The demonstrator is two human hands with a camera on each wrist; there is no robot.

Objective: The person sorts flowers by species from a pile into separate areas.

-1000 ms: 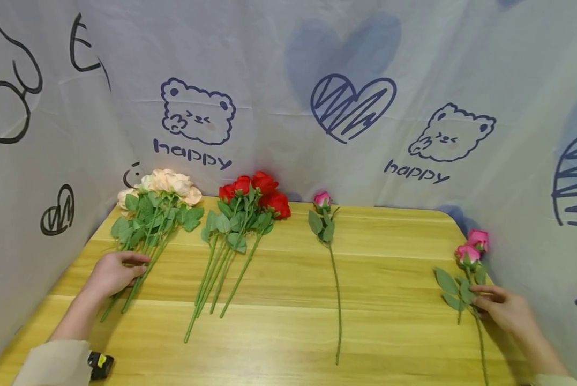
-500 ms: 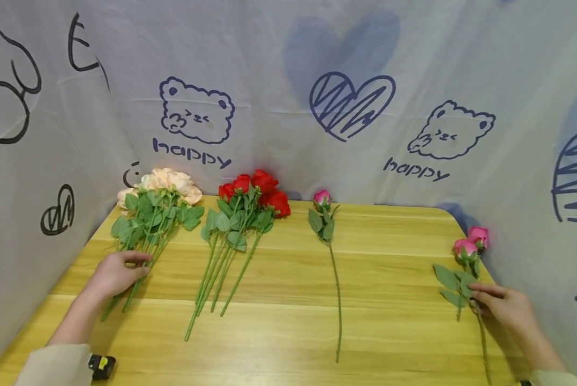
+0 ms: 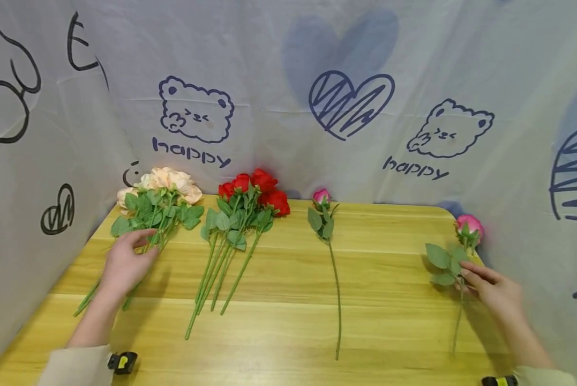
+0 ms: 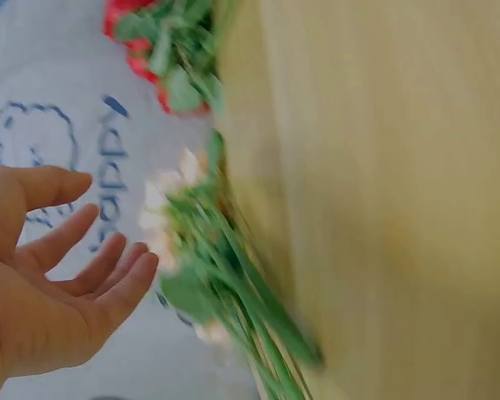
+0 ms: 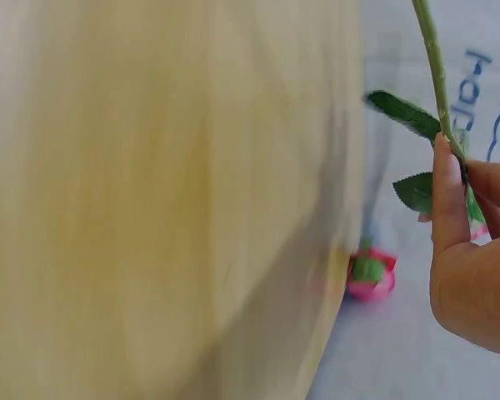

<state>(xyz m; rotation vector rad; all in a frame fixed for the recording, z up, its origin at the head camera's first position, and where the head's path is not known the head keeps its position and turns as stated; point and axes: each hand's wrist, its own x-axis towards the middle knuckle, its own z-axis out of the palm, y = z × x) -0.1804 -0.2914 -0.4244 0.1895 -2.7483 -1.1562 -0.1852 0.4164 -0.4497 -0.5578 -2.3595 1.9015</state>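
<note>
In the head view, my right hand (image 3: pixel 495 295) pinches the stem of a pink rose (image 3: pixel 469 228) near its leaves at the table's right side. The right wrist view shows thumb and fingers on that green stem (image 5: pixel 436 67), with another pink rose (image 5: pixel 371 275) by the table edge. My left hand (image 3: pixel 126 262) is over the stems of a bunch of cream roses (image 3: pixel 172 182). In the left wrist view its fingers are spread and loosely bent, holding nothing, apart from the blurred cream bunch (image 4: pixel 225 258).
Several red roses (image 3: pixel 264 193) lie left of centre on the wooden table (image 3: pixel 389 316). A single pink rose (image 3: pixel 322 198) with a long stem lies right of them. A printed cloth (image 3: pixel 278 96) hangs behind and along both sides.
My left hand has risen off the cream roses' stems and shifted a little to the right. The right hand has moved up and left with a pink rose.
</note>
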